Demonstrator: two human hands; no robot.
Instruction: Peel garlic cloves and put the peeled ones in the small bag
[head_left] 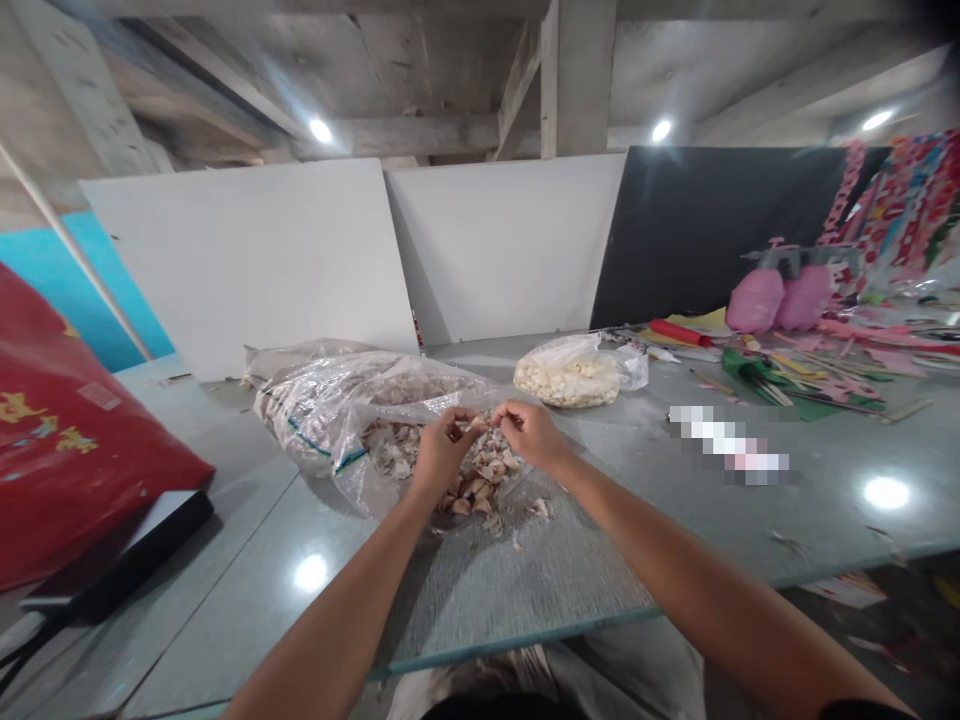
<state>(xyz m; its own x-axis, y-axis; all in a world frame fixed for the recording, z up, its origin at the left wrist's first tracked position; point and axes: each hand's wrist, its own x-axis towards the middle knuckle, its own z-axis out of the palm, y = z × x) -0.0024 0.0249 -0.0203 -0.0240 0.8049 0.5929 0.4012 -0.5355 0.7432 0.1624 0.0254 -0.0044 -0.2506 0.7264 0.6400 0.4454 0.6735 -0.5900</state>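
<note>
Both hands meet over a heap of unpeeled garlic cloves (480,488) and loose papery skins. My left hand (448,445) pinches a pale garlic clove (477,427) between thumb and fingertips. From the other side my right hand (527,430) has its fingers closed at the same clove; whether it grips the clove or a bit of skin is too small to tell. Under and behind the heap spreads an opened clear plastic bag (360,485) holding more skins. Beyond my right hand lies a clear bag of peeled garlic cloves (570,372).
A large clear bag (300,385) lies behind the heap. At left are a red bag (75,440) and a black box-shaped object (150,545). Pink bottles (756,300), a red roll (681,332) and coloured scraps cover the right back. The table edge (517,640) runs before me.
</note>
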